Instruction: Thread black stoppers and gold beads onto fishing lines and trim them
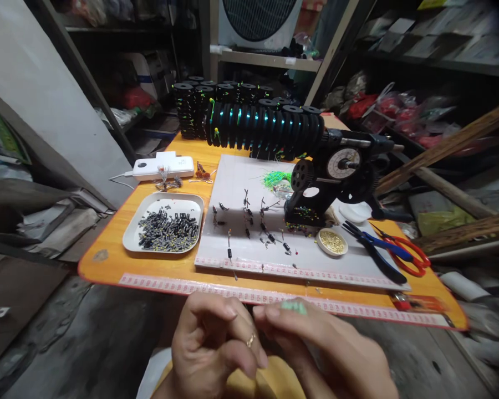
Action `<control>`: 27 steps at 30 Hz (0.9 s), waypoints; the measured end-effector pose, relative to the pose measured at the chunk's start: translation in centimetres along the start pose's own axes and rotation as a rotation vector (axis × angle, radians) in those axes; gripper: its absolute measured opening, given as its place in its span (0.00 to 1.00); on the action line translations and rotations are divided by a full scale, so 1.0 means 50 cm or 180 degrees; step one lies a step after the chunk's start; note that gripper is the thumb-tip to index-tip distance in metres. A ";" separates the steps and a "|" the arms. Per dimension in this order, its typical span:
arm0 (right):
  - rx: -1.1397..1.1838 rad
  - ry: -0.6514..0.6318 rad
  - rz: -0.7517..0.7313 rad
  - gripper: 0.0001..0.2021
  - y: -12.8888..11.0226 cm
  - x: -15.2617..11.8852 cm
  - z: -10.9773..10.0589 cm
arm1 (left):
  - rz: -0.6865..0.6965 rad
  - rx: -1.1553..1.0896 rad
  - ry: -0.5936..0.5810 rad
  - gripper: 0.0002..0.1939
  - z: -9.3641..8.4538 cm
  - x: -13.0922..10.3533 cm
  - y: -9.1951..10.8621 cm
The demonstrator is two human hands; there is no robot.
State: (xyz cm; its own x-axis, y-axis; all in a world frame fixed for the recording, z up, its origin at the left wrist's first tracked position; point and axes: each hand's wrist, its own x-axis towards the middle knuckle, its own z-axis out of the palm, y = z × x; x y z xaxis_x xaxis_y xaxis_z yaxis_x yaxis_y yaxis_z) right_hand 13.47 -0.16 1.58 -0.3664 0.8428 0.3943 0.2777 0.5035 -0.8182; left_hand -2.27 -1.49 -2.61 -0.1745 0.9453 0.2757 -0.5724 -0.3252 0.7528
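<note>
My left hand (216, 343), with a gold ring on one finger, is just in front of the table's near edge, its fingers curled in and thumb bent toward them. Beside it my right hand (324, 349) is closed, fingertips drawn together close to the left ones; a green patch shows on one finger. Whatever lies between the fingertips is too small or hidden to make out. Beyond the hands, a white board (241, 183) carries several small black cylindrical pieces (229, 253) with wire or line ends. A printed measuring tape (228, 289) runs along the table edge.
At left stands a white tray (127, 235) of small dark parts. A black hand-cranked winder (316, 183) carries a row of line spools (266, 127). Right of it are a small dish (331, 254) of golden bits, blue-and-black pliers (374, 249) and red-handled scissors (416, 257). A white power strip (164, 166) lies behind the tray.
</note>
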 end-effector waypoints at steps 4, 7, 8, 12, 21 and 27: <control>0.0128 -0.0136 0.0395 0.10 -0.023 0.028 -0.009 | 0.0069 0.0046 -0.0726 0.16 -0.029 0.007 -0.010; 0.0179 -0.0534 0.0354 0.05 -0.037 0.043 -0.018 | 0.0160 0.0066 -0.0863 0.15 -0.046 0.004 -0.015; 0.0181 -0.0633 0.0302 0.05 -0.037 0.043 -0.019 | 0.0212 0.0118 -0.0916 0.15 -0.049 0.004 -0.014; 0.0018 -0.0459 -0.0175 0.05 -0.008 0.017 -0.002 | 0.0250 0.0672 -0.1230 0.17 -0.055 0.009 -0.003; 0.0161 -0.0205 -0.0381 0.06 0.033 -0.013 0.019 | 0.0745 0.2090 -0.1819 0.01 -0.060 0.057 0.036; 0.0808 0.0110 0.0254 0.07 0.051 -0.012 0.016 | 0.0482 0.1812 -0.1701 0.03 -0.065 0.057 0.031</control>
State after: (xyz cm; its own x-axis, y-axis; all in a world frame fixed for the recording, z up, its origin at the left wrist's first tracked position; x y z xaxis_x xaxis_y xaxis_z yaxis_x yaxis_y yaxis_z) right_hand 13.68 0.47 -1.10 -0.3204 0.8861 0.3348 0.0713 0.3750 -0.9243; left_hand -6.26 0.79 -2.60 0.2731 0.7959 0.5403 -0.0505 -0.5490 0.8343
